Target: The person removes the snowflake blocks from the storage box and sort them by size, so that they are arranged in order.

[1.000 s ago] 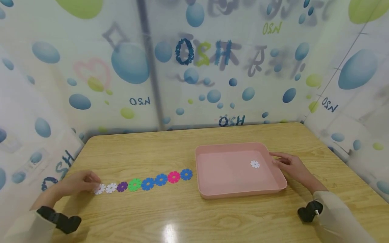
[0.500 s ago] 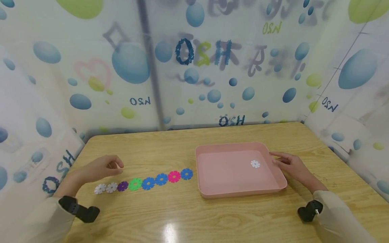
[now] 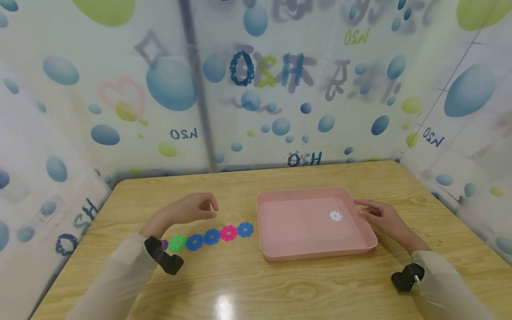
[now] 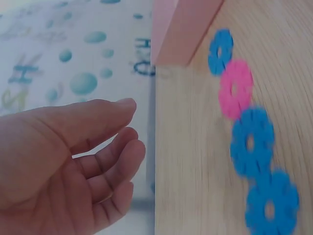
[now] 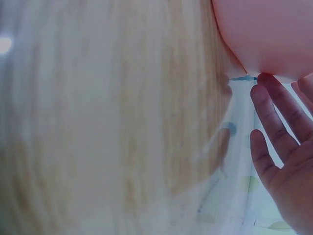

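A row of flower-shaped discs lies on the wooden table (image 3: 280, 284): green (image 3: 177, 243), blue (image 3: 194, 242), blue (image 3: 212, 236), pink disc (image 3: 229, 233), blue (image 3: 245, 229). A purple disc (image 3: 164, 244) peeks out by my left wrist. My left hand (image 3: 200, 206) hovers just behind the row, fingers loosely curled, palm empty (image 4: 98, 161). The pink tray (image 3: 320, 254) holds one white disc (image 3: 335, 216). My right hand (image 3: 372, 212) rests with straight fingers (image 5: 279, 127) against the tray's right rim.
Curtain walls printed with blue and green bubbles close in the table at the back and both sides. The tray corner (image 4: 181, 29) stands just past the last blue disc (image 4: 220, 51). A black wrist camera (image 3: 406, 278) sits on my right sleeve.
My left hand has left the white discs at the row's left end and travelled right along the row; its sleeve now hides those white discs. The right hand has stayed still.
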`<act>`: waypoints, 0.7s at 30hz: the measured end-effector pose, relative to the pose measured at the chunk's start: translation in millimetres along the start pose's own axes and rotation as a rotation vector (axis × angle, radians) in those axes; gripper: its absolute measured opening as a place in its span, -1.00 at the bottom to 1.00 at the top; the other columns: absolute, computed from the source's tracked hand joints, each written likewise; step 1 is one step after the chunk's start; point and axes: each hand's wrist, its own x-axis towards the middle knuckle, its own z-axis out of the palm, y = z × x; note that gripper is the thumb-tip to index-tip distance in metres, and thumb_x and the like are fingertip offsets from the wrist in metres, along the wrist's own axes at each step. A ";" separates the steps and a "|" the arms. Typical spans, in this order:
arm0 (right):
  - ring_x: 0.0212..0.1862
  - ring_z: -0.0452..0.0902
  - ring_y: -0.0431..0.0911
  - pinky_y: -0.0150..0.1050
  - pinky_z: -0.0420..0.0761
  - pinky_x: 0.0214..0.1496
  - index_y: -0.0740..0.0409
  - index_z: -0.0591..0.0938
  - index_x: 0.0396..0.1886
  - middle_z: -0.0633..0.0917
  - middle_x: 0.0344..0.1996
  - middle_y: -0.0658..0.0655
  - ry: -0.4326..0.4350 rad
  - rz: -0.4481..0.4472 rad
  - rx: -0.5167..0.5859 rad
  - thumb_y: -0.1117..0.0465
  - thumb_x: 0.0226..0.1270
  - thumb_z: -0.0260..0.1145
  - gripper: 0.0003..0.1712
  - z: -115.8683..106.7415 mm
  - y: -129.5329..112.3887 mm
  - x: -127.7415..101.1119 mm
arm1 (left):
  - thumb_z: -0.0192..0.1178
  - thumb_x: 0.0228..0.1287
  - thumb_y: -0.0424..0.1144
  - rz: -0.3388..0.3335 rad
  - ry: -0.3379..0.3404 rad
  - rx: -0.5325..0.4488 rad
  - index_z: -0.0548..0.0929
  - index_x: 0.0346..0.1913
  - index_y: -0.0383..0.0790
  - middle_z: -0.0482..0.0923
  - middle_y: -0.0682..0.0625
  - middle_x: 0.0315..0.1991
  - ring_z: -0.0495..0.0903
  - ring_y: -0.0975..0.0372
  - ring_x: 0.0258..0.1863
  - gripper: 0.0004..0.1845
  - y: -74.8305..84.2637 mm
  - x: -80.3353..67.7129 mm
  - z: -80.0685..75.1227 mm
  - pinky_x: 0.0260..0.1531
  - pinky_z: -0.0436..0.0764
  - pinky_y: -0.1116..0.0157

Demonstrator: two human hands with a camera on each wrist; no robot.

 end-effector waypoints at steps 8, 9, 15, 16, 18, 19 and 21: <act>-0.15 0.50 -0.46 -0.43 0.52 -0.18 0.30 0.38 0.26 0.50 0.09 0.41 0.004 -0.006 0.013 0.07 0.41 0.11 -0.45 1.4 -0.3 -0.3 | 0.18 0.25 -0.32 0.028 -0.038 0.024 0.52 -0.20 -0.28 0.49 0.01 -0.44 0.44 0.23 -0.46 -0.87 30.1 60.0 25.6 -0.39 0.46 0.29; -0.15 0.50 -0.45 -0.42 0.53 -0.18 0.30 0.38 0.26 0.49 0.09 0.41 0.002 -0.007 0.015 0.08 0.41 0.11 -0.45 1.4 -0.7 -0.7 | 0.18 0.25 -0.32 0.027 -0.041 0.031 0.52 -0.20 -0.27 0.48 0.01 -0.44 0.43 0.22 -0.46 -0.88 34.5 67.3 28.7 -0.40 0.45 0.30; -0.14 0.51 -0.40 -0.39 0.53 -0.18 0.30 0.38 0.27 0.50 0.08 0.40 -0.005 0.000 0.025 0.08 0.41 0.11 -0.45 1.8 -3.4 -1.3 | 0.17 0.27 -0.30 -0.032 -0.078 0.041 0.54 -0.15 -0.26 0.48 -0.02 -0.35 0.44 0.19 -0.35 -0.86 61.0 106.6 47.6 -0.34 0.45 0.32; -0.14 0.51 -0.40 -0.39 0.53 -0.18 0.30 0.38 0.27 0.50 0.08 0.40 -0.004 -0.002 0.016 0.07 0.41 0.11 -0.45 1.6 -3.7 -1.2 | 0.17 0.27 -0.30 -0.040 -0.084 0.036 0.54 -0.14 -0.26 0.49 -0.02 -0.33 0.44 0.18 -0.32 -0.85 64.5 112.5 50.7 -0.32 0.45 0.32; -0.15 0.51 -0.40 -0.39 0.53 -0.18 0.30 0.39 0.26 0.52 0.07 0.39 0.002 0.003 0.008 0.07 0.40 0.11 -0.45 1.6 -3.5 -1.0 | 0.17 0.27 -0.31 -0.027 -0.092 0.031 0.54 -0.14 -0.27 0.51 -0.02 -0.30 0.46 0.18 -0.29 -0.86 69.2 124.0 57.2 -0.29 0.47 0.32; -0.15 0.51 -0.40 -0.39 0.53 -0.19 0.29 0.39 0.26 0.52 0.06 0.39 0.004 0.003 0.001 0.06 0.40 0.12 -0.45 1.4 -3.4 -0.9 | 0.17 0.27 -0.31 -0.023 -0.097 0.028 0.55 -0.14 -0.27 0.51 -0.02 -0.29 0.46 0.19 -0.28 -0.85 71.0 129.4 60.6 -0.27 0.47 0.32; -0.15 0.50 -0.42 -0.39 0.53 -0.18 0.28 0.39 0.26 0.51 0.07 0.39 0.003 0.002 -0.009 0.06 0.40 0.12 -0.45 1.1 -3.3 -0.9 | 0.17 0.27 -0.31 -0.010 -0.109 0.022 0.55 -0.12 -0.29 0.52 -0.03 -0.25 0.47 0.19 -0.24 -0.83 74.2 138.7 67.4 -0.23 0.47 0.32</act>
